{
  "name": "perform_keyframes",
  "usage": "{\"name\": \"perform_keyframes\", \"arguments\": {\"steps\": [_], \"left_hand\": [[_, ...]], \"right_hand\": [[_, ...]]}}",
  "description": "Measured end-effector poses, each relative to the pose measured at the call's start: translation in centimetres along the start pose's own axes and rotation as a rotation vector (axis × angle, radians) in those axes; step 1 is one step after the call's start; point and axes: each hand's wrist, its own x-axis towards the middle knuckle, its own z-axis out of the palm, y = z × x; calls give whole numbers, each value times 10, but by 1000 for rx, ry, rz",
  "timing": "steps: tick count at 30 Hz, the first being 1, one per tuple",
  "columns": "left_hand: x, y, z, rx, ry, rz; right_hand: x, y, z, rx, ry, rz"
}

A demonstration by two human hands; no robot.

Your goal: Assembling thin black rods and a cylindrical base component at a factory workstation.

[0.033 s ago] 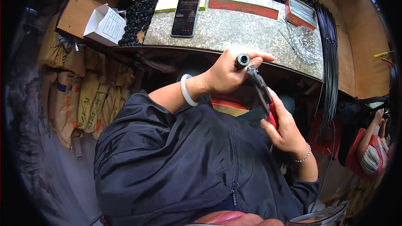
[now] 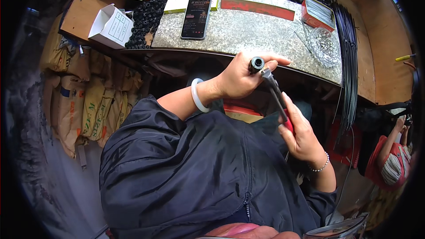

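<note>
My left hand (image 2: pixel 239 79), with a white bangle on the wrist, is closed around a black cylindrical part (image 2: pixel 256 63) whose round, hollow end faces up. Its index finger points out to the right. My right hand (image 2: pixel 303 133), wearing a beaded bracelet, grips pliers (image 2: pixel 276 95) by their red handles. The jaws of the pliers meet a small brass-coloured bit beside the black part, just below its open end. Whether the jaws pinch that bit is too small to tell. Both hands are held in front of the bench's near edge, above my lap.
On the speckled bench top (image 2: pixel 248 31) lie a phone (image 2: pixel 195 17), a red strip (image 2: pixel 256 9), a tin of thin rods (image 2: pixel 318 13) and a clear dish (image 2: pixel 323 46). Black cables (image 2: pixel 347 62) hang over the right edge. A white box (image 2: pixel 116 27) stands left. Another person (image 2: pixel 392 159) sits at right.
The pliers have turned slightly in my right hand and look narrower, with the right fingers a little shifted. My left hand and the black part stay in place.
</note>
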Motion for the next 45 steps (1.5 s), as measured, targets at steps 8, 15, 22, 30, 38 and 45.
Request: {"name": "perform_keyframes", "arguments": {"steps": [8,15,22,30,38,45], "left_hand": [[-1,-6,2,44,23,44],[0,-10,3,20,49,54],[1,-9,6,1,31,31],[5,-10,0,-25,70,6],[5,3,5,11,40,-40],[5,10,3,23,104,27]], "right_hand": [[3,5,-9,128,-91,85],[1,-6,-13,347,-112,267],[-1,3,-8,417,-92,397],[27,47,-23,-52,294,167],[91,106,-129,-870,511,662],[104,113,-147,-966,388,776]]}}
